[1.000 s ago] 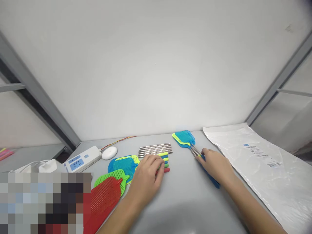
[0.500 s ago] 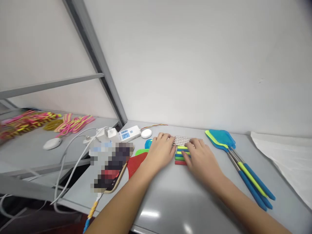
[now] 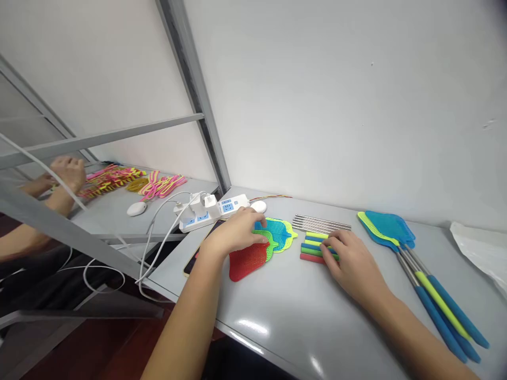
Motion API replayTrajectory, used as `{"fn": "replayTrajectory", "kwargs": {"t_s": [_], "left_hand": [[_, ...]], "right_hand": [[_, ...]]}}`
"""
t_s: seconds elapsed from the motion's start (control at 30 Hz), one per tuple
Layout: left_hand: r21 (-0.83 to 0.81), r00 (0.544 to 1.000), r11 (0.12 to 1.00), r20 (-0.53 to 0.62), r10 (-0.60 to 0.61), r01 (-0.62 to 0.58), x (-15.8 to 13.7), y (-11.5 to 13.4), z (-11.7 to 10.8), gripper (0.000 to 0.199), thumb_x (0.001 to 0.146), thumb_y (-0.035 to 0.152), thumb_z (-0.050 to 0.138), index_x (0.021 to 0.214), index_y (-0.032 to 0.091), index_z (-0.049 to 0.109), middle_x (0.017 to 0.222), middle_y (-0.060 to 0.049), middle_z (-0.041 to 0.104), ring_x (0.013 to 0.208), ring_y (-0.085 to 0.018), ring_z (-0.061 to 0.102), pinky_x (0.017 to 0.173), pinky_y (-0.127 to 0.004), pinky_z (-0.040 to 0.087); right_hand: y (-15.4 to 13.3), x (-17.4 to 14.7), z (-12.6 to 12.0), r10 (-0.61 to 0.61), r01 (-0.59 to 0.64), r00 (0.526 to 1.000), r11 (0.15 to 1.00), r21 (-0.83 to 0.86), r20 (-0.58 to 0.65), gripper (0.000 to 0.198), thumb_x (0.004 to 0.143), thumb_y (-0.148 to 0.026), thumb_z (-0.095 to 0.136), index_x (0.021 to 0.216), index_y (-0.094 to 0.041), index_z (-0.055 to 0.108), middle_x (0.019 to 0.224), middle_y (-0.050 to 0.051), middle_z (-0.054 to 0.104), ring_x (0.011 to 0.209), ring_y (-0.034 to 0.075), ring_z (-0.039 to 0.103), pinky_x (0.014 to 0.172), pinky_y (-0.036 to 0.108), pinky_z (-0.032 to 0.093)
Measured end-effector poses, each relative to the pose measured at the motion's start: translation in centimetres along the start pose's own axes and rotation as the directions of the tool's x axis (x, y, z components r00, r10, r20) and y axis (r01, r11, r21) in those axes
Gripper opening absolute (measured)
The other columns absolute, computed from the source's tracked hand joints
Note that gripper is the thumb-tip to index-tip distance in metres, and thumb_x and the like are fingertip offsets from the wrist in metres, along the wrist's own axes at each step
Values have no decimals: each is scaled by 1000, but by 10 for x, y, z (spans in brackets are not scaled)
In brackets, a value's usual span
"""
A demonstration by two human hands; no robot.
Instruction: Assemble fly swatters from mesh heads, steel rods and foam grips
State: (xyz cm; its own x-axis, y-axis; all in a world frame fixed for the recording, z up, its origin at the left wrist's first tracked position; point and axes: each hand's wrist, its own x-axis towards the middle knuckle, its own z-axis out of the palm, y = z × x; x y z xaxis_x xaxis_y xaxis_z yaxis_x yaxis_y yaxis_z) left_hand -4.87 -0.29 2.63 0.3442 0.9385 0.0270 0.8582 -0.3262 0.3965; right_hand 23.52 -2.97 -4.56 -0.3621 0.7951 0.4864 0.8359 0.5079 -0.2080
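My left hand (image 3: 233,232) hovers over a spread of mesh fly swatter heads, thumb and fingers apart. The red head (image 3: 247,264) lies nearest me, overlapping a green head (image 3: 273,244), with a blue head (image 3: 282,235) and a yellow one (image 3: 293,235) beyond. My right hand (image 3: 352,264) rests its spread fingertips on the right ends of a row of coloured handle tubes: a red tube (image 3: 311,258), a green tube (image 3: 309,250), and blue and yellow ones. Thin metal rods (image 3: 320,223) lie side by side behind the tubes.
Assembled fly swatters (image 3: 425,287) lie at the right, near a white sheet (image 3: 479,248). A power strip (image 3: 237,202) with plugs, a white round disc (image 3: 259,206) and a phone (image 3: 193,264) are on the left. Another person's hand (image 3: 71,174) works beyond the metal frame.
My left hand has moved left from the metal rods to over the fly swatter heads. My right hand stays by the tubes. The view has turned left, showing another person's hands.
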Motion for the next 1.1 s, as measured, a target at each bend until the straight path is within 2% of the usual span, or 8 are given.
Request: {"fn": "replayTrajectory", "kwargs": {"t_s": [0.2,0.37,0.7,0.8,0.93,1.03,1.1], "left_hand": [[-39,998,998,47,-47,49,-19,-5,16,35,64,36,73,97,27,66,103,-6,60,104,-30,50,81,-34,39],[-16,999,1000,39,-18,19,-22,-1,29,37,64,43,74,94,26,62,106,-5,56,105,-28,47,88,-38,36],[25,996,998,70,48,-50,-17,2,34,30,64,42,76,77,21,57,99,-3,52,98,-25,44,80,-35,33],[9,994,996,74,86,-87,-20,13,41,32,63,41,78,78,21,58,99,-2,51,98,-25,44,79,-34,33],[-10,976,979,76,202,-202,-29,39,59,39,58,41,83,79,21,56,101,-1,50,96,-24,43,81,-36,33],[-14,951,955,96,295,-295,-31,59,73,46,53,44,85,79,21,56,105,-2,49,99,-25,42,84,-38,33],[-28,928,936,125,351,-350,-28,70,81,46,55,49,82,79,20,55,103,-3,49,99,-25,42,87,-40,33]], "right_hand": [[1,-1,0,15,-15,1000,1000,-1,-1,22,94,-28,44,87,-18,62,92,9,59,85,22,54,75,34,40],[7,2,3,55,-55,998,998,-6,2,21,93,-28,44,85,-18,61,92,8,59,85,21,54,76,34,40],[32,5,7,200,-201,979,980,-8,-40,24,94,-29,42,84,-18,61,93,8,58,91,23,54,82,35,40],[40,12,8,282,-282,959,959,-20,-11,23,93,-30,42,89,-17,61,96,9,58,94,23,54,84,35,41],[54,33,11,344,-342,937,938,-56,54,26,94,-27,39,96,-17,63,103,11,57,99,24,53,84,35,41],[66,54,11,362,-354,920,932,-78,153,23,93,-26,44,95,-16,65,104,12,59,101,25,54,85,36,42],[74,67,12,372,-363,896,928,-83,241,21,92,-25,48,91,-16,67,102,12,61,95,23,58,83,36,45]]}}
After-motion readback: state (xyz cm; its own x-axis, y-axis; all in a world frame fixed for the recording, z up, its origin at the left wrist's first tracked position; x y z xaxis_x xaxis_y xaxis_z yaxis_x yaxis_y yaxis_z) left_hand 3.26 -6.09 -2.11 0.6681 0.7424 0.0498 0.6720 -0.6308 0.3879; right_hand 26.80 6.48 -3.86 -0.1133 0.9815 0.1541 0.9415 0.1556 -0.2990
